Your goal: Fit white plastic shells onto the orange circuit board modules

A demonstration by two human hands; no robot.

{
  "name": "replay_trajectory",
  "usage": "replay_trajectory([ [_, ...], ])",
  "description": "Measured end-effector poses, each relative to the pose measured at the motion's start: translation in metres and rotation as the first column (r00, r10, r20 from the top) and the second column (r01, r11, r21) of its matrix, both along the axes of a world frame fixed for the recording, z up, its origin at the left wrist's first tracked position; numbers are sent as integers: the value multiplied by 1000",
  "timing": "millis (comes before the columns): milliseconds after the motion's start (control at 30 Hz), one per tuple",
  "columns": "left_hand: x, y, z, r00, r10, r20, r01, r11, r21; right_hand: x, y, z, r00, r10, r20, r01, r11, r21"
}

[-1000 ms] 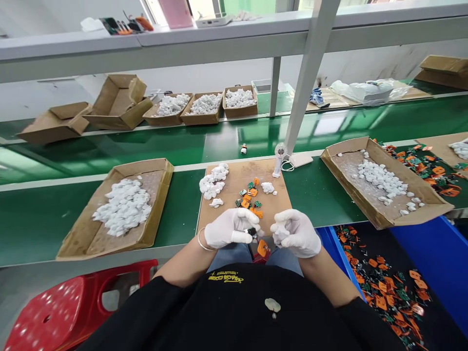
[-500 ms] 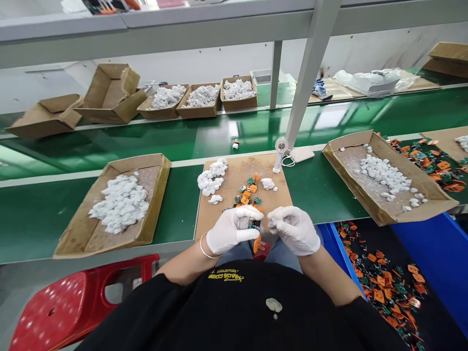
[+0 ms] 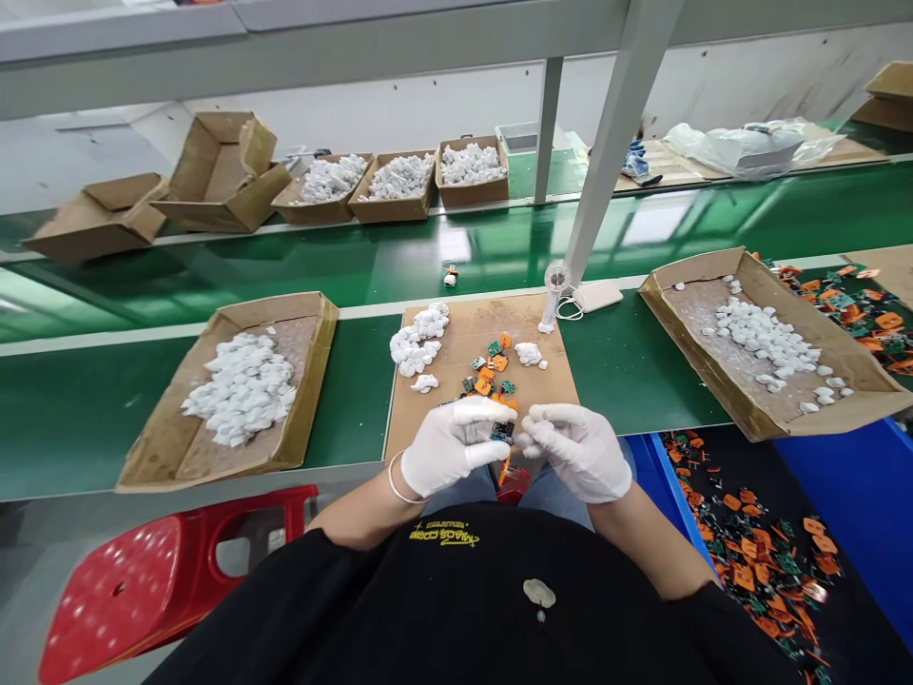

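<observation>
My left hand [image 3: 446,447], in a white glove, grips a small circuit board [image 3: 502,433] with dark parts between thumb and fingers. An orange piece [image 3: 504,470] hangs below it. Just to the right, my gloved right hand [image 3: 579,451] is closed in a pinch facing the board; whatever its fingertips hold blends with the white glove. Beyond the hands, several orange-and-green circuit pieces [image 3: 485,379] lie on a cardboard sheet [image 3: 471,328]. A large heap of white putty-like lumps [image 3: 417,342] sits at its left, and a smaller white lump [image 3: 529,354] at its right.
Shallow cardboard boxes with white lumps stand left [image 3: 314,381] and right [image 3: 685,314]. A small handheld fan [image 3: 554,285] stands behind the sheet, beside a white power bank [image 3: 600,296]. A blue bin [image 3: 848,485] of orange-and-green pieces is at lower right, a red stool [image 3: 114,590] at lower left.
The view has shifted slightly. The board in my left hand has turned a little, and its orange piece now shows narrower. My right hand stays pinched close to it.
</observation>
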State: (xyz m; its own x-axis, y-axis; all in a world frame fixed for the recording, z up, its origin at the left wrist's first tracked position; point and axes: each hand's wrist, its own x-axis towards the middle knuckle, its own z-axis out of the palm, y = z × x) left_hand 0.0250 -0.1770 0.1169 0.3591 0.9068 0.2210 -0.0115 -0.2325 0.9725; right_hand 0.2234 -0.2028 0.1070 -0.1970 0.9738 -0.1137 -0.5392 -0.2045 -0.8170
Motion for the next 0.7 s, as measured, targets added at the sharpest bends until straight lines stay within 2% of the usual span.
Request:
replay_trajectory([
  [100, -1, 0, 2, 997, -15, -73, 19, 998, 54, 3, 0, -3, 998, 55, 32, -54, 998, -21],
  [233, -1, -1, 1, 996, -38, -74, 39, 999, 12, 2, 4, -5, 994, 73, 87, -84, 988, 132],
  [300, -1, -1, 0, 991, -45, -127, 54, 996, 71, 0, 6, -7, 990, 74, 117, -95, 977, 188],
  [367, -2, 0, 1, 980, -33, -195, 70, 980, 184, -3, 7, -10, 990, 81, 118, -103, 975, 195],
  [467, -2, 2, 1, 980, -9, -197, 74, 943, 324, -9, 7, -14, 994, 94, 58, -102, 983, 156],
  [533, -2, 3, 1, 986, -3, -167, 67, 922, 381, -12, 6, -13, 992, 123, -20, -121, 989, 81],
  [633, -1, 4, 2, 990, -13, -139, 71, 903, 423, -15, 4, -9, 958, 234, -165, -243, 969, -40],
  [700, -1, 5, 2, 988, -52, -144, 109, 901, 420, -15, 4, -7, 923, 323, -209, -340, 939, -55],
])
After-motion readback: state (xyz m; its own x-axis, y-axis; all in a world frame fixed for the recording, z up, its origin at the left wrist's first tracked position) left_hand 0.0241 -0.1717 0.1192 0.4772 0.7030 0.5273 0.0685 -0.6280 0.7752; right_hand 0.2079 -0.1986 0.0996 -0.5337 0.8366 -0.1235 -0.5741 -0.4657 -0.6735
